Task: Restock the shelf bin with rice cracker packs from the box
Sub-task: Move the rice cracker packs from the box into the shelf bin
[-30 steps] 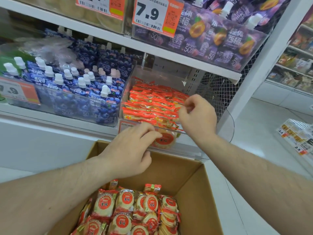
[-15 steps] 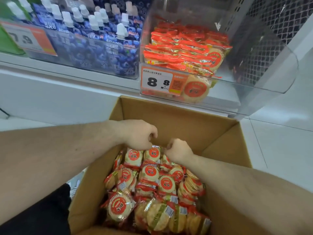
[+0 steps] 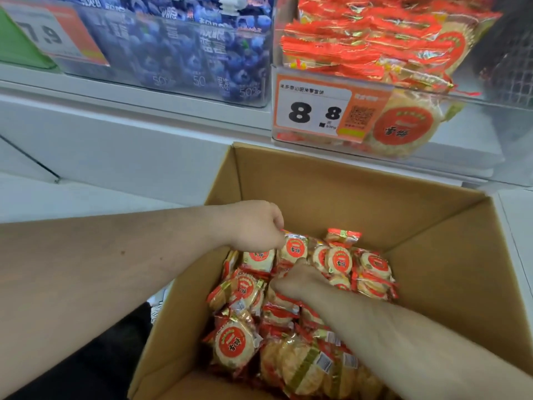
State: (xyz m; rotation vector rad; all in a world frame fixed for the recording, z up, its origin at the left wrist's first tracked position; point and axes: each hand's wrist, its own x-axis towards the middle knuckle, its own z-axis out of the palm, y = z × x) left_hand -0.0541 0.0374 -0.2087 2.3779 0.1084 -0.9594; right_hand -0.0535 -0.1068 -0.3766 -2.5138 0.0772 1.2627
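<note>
1. The cardboard box [image 3: 346, 180] stands open just below the shelf; its far wall rises bare above the packs, and its right wall slopes up well clear of them, leaving open room on that side.
2. Rice cracker packs [image 3: 340, 259] fill the box floor in a loose heap from the far end to the near edge, crowded against the left wall.
3. The shelf bin [image 3: 476, 116], clear-walled, sits directly above the box's far edge. More red packs are stacked inside it, piled toward its left and middle, and a price tag [image 3: 314, 111] reading 8.8 covers its lower left front.
4. To the left of that bin, a second clear bin holds blue pouches [image 3: 184, 53], with its own tag [image 3: 49, 36] at the far left.
5. The left hand [image 3: 256, 223] reaches in over the box's left wall, forearm level, knuckles up; its fingers are curled and pinch the top edge of one pack [image 3: 294, 248] at the far end of the heap.
6. The right hand [image 3: 300, 280] comes in from the near right, wrist bent downward, fingers curled into the packs in the middle of the heap; whether they actually grip one cannot be told.
</note>
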